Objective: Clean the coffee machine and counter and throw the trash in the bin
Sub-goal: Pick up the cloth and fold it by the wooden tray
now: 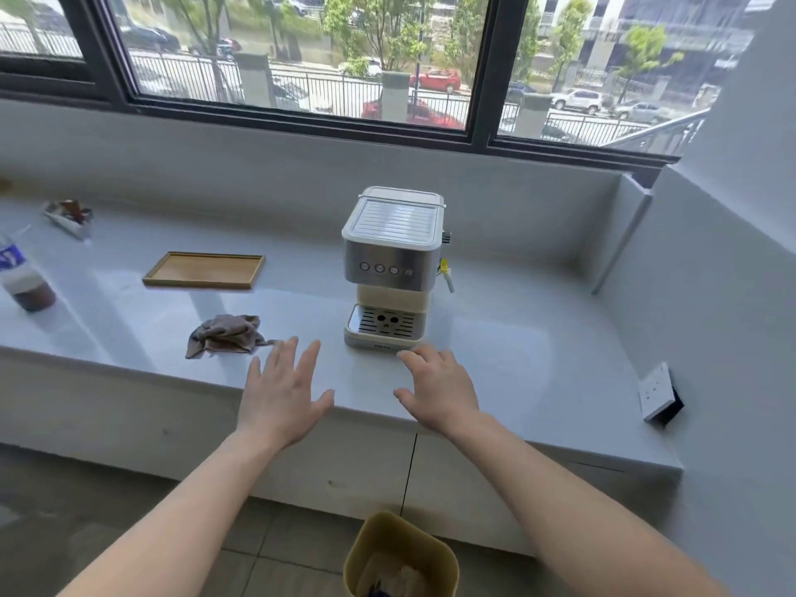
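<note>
A white and steel coffee machine (394, 260) stands upright on the pale counter (508, 338) under the window. A crumpled grey-brown cloth (226, 334) lies to its left near the front edge. My left hand (282, 394) hovers flat with fingers spread, just right of the cloth and holding nothing. My right hand (437, 387) is also empty, fingers apart, its fingertips close to the machine's drip-tray base. A yellow bin (400, 558) stands on the floor below the counter with some trash inside. A crumpled wrapper (69, 215) lies at the far left.
An empty wooden tray (204, 270) sits left of the machine. A plastic cup of coffee (23, 280) stands at the left edge. A wall socket (659, 392) is on the right wall, which closes off the counter's right end.
</note>
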`<state>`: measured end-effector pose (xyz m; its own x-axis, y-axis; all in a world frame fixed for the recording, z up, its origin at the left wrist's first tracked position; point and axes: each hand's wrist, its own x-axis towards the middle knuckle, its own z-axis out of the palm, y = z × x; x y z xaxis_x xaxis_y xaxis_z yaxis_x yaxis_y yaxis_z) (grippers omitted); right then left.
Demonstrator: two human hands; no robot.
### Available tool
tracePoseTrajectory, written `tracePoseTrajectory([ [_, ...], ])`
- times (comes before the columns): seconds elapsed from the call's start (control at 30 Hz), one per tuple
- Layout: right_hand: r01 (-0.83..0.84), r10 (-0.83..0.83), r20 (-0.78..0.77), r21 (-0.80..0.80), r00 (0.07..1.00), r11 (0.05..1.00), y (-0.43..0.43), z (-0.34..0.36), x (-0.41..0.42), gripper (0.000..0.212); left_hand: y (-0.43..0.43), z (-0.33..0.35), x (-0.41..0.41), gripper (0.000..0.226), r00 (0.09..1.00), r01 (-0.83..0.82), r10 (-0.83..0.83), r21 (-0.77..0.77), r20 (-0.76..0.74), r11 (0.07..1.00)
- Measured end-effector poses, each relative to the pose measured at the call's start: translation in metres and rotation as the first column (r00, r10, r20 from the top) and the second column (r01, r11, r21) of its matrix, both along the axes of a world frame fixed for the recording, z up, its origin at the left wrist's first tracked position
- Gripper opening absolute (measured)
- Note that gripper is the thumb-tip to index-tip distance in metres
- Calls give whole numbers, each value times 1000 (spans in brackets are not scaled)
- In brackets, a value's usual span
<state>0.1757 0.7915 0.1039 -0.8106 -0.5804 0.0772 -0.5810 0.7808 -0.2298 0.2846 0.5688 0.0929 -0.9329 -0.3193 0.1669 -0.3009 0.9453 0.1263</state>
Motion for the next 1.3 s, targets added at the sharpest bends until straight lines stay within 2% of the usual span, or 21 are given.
tracePoseTrajectory([
  [0.2, -74, 75, -62, 26, 995, 997, -65, 19, -4, 51, -51, 11, 5, 80, 999, -47, 47, 4, -23, 999],
  [0.43, -31, 32, -40, 30, 999, 999, -143, 33, -5, 51, -125, 24, 11, 77, 999, -17, 14, -55, -44, 998],
  [0.87, -16, 17, -27, 31, 999, 999, -230, 38, -11, 52, -207, 21, -1, 81, 999, -19, 20, 3, -30, 1000],
  [1.3, -86, 85, 63, 8, 994, 996, -288, 4, -72, 53, -254, -5, -53, 81, 991, -82, 84, -25, 99, 996],
])
